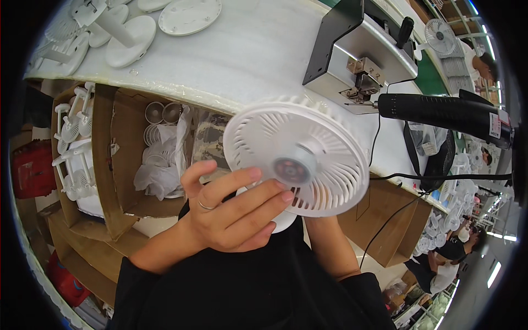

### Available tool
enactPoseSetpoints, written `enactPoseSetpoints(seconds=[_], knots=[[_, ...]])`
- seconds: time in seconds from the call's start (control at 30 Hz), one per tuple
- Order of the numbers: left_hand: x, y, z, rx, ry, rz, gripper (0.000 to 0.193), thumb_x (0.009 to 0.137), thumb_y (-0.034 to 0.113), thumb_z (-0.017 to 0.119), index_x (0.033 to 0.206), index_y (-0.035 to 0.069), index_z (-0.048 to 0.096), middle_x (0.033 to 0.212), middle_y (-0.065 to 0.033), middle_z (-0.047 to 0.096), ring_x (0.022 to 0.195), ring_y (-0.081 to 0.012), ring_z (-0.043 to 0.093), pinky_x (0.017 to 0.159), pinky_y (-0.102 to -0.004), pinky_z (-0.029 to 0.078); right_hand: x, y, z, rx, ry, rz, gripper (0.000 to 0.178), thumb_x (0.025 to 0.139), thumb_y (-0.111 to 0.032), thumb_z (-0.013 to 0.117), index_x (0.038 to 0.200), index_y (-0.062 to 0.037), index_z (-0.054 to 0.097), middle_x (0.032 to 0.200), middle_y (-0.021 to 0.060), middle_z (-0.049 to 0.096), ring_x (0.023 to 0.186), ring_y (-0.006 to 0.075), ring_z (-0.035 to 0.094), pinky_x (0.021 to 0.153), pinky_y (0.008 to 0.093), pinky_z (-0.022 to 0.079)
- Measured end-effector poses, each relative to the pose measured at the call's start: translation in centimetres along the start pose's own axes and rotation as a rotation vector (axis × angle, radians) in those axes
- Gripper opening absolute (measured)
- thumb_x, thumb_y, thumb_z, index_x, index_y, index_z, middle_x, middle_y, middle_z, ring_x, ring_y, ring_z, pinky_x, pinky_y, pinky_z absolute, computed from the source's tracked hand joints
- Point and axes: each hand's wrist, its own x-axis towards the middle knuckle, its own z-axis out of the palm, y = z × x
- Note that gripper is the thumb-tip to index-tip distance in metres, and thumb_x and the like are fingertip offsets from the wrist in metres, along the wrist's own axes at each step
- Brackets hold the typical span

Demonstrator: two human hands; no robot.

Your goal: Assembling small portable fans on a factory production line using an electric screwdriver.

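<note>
A white round desk fan [330, 140] is held up in front of my body, its slotted round face turned up toward me and a dark reddish disc in its hub. My left hand [231, 206], with a ring on one finger, lies across the near left of this face. Its fingers are stretched out toward the hub and the thumb stands apart. Behind the fan goes my right forearm [330, 245]; that hand supports the fan from the far side, with skin showing through the slots and its fingers mostly hidden. Below the left fingers shows a white rounded part [285, 223].
A black electric screwdriver [440, 110] points left beside a metal screw-feeder box [363, 52] on the white table [247, 52]. Round white fan bases [190, 16] lie at the far left. Cardboard boxes [104, 159] with fan parts stand below the table edge. Cables hang at right.
</note>
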Motion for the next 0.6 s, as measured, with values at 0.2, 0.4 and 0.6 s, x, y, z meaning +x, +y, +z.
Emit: enactPoseSetpoints(seconds=[0.2,0.4,0.6], knots=[[0.5,0.1,0.5,0.046,0.074,0.039,0.028,0.088,0.030,0.052,0.111,0.022,0.067,0.118,0.0091,0.067,0.111,-0.0113,0.054,0.102,-0.0401,0.025,0.5,-1.9,7.8,-0.747,-0.103,0.022,0.054,0.095,-0.028,0.060,0.142,-0.0086,0.041,0.134,0.0107,0.054,0.123,0.0275,0.053,0.104,0.0399,0.045],[2.1,-1.6,0.2,0.143,0.121,-0.145,0.025,0.086,0.027,0.056,0.108,0.016,0.065,0.110,0.0022,0.069,0.104,-0.0143,0.057,0.090,-0.0364,0.030,-0.4,-1.6,6.7,-0.332,0.124,-0.085,0.051,0.093,-0.026,0.062,0.137,-0.0065,0.045,0.128,0.0104,0.058,0.116,0.0251,0.057,0.099,0.0392,0.048],[0.6,-2.9,-0.1,0.092,0.145,-0.096,0.029,0.085,0.028,0.057,0.108,0.014,0.066,0.103,0.0009,0.068,0.097,-0.0168,0.057,0.086,-0.0358,0.031,0.2,-2.4,2.6,-0.223,-0.060,-0.077,0.052,0.096,-0.042,0.049,0.139,-0.0126,0.044,0.128,0.0170,0.058,0.114,0.0312,0.059,0.085,0.0467,0.058]])
